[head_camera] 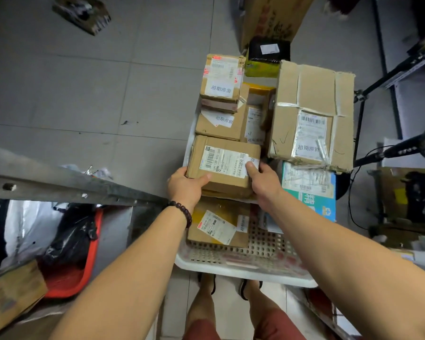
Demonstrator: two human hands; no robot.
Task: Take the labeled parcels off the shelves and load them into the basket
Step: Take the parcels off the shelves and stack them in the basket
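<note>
Both my hands grip a brown labeled cardboard parcel (225, 163) over the white perforated basket (243, 263). My left hand (185, 187) holds its near left corner, thumb on top. My right hand (264, 180) holds its near right edge, thumb pressing the label. Under and around it, several labeled parcels fill the basket: a small box (217, 225) nearest me, stacked boxes (220, 79) at the far end, a large taped box (312, 116) on the right and a blue-green carton (309, 187) beneath that one.
A metal shelf edge (66, 182) runs across the left, with black bags and a red tub (69, 278) below it. A big cardboard box (272, 18) stands beyond the basket. Dark rack legs (378, 82) and cables are at right. Grey tiled floor (84, 82) lies at far left.
</note>
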